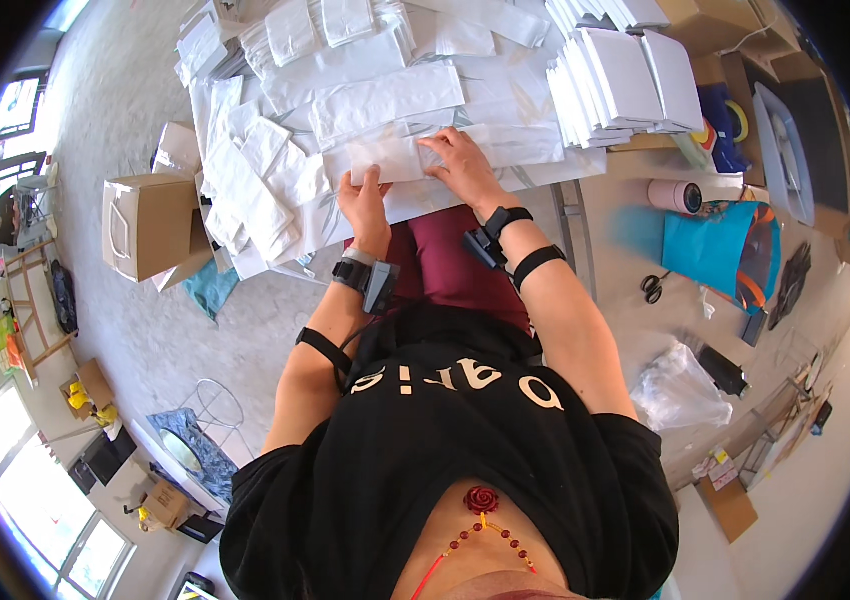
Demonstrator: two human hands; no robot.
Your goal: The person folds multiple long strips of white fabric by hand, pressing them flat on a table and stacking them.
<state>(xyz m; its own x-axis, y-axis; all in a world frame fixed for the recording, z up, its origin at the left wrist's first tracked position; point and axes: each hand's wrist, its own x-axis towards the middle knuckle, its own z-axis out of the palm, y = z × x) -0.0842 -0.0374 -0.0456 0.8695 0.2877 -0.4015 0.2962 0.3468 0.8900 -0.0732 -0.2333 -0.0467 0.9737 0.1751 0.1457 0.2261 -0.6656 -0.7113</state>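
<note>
A small translucent plastic bag [383, 160] lies at the near edge of the covered table [535, 183]. My left hand [365, 208] pinches its lower left edge between thumb and fingers. At its right side my right hand [465, 170] has thumb and forefinger closed on the edge. Under and beside the bag runs a longer clear sleeve [525, 146]. Just beyond it lies a flat white plastic sleeve [390, 103]. Left of my hands is a loose heap of white plastic bags [260, 180]. What is inside the bag, if anything, I cannot make out.
Stacked white folded cards or boxes [625, 85] stand at the table's right. More white packets [290, 38] fill the far side. A cardboard box [150, 225] sits left of the table. Scissors [654, 288], a teal bag [710, 250] and a pink cylinder [673, 196] are at right.
</note>
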